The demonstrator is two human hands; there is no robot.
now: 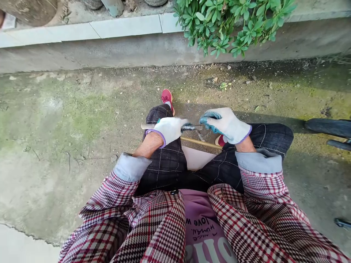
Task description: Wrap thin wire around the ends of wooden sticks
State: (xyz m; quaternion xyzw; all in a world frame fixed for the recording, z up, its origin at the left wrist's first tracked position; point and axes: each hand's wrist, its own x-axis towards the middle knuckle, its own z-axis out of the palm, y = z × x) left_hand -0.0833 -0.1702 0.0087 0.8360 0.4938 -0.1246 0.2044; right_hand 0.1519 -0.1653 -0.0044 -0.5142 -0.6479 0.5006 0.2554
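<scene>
I sit with my knees apart in dark checked trousers, and both hands wear white gloves with blue-green palms. My left hand (pixel 168 129) is closed around a short rod-like tool (pixel 190 127) with a pale handle end sticking out to the left and a dark metal part to the right. My right hand (pixel 226 124) curls its fingers at the tool's dark tip; whether it grips anything is unclear. A thin wooden stick (pixel 201 142) lies under the hands across my knees.
Mossy concrete ground (pixel 68 120) lies all around. A low concrete kerb (pixel 123 27) runs along the back, with a green leafy plant (pixel 227 22) hanging over it. My red shoe (pixel 167 96) rests ahead. Dark bicycle-like parts (pixel 329 128) stand at the right.
</scene>
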